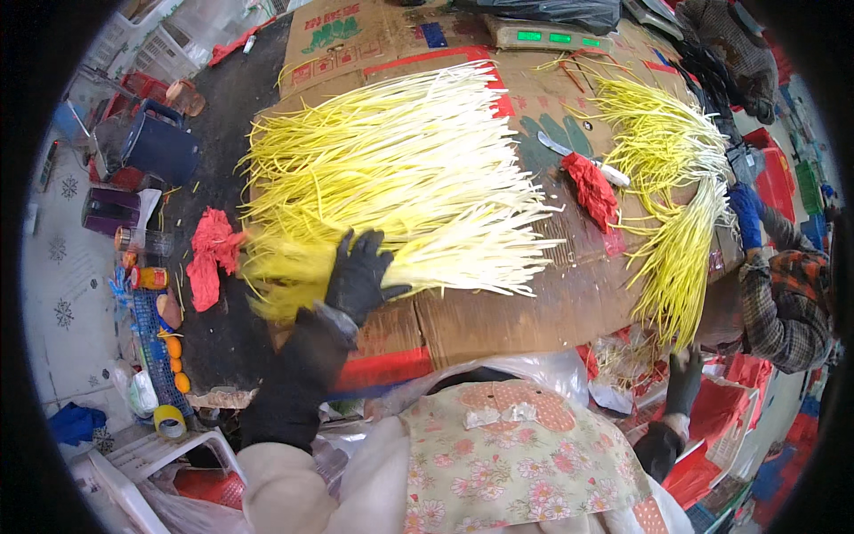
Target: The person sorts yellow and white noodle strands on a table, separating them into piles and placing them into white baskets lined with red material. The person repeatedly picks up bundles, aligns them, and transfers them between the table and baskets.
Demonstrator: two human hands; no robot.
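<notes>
A wide layer of yellow chives (400,173) lies on flattened cardboard (507,327), pale ends to the right. My left hand (360,274), in a black glove, rests on the chives' near edge with fingers spread. The yellow tips left of it are blurred. My right hand (684,377), in a dark glove, is low on the right, by the tips of a hanging bunch of chives (674,267); whether it grips them is unclear. A knife (610,172) with a white handle lies between the layer and the bunch, partly under a red plastic bag (590,190).
A co-worker's blue-gloved hand (746,213) is at the bunch's pale ends. A digital scale (550,37) stands at the back. Left are a crumpled red bag (212,257), a blue jug (160,143) and a yellow tape roll (169,422). Red-lined crates (724,414) stand lower right.
</notes>
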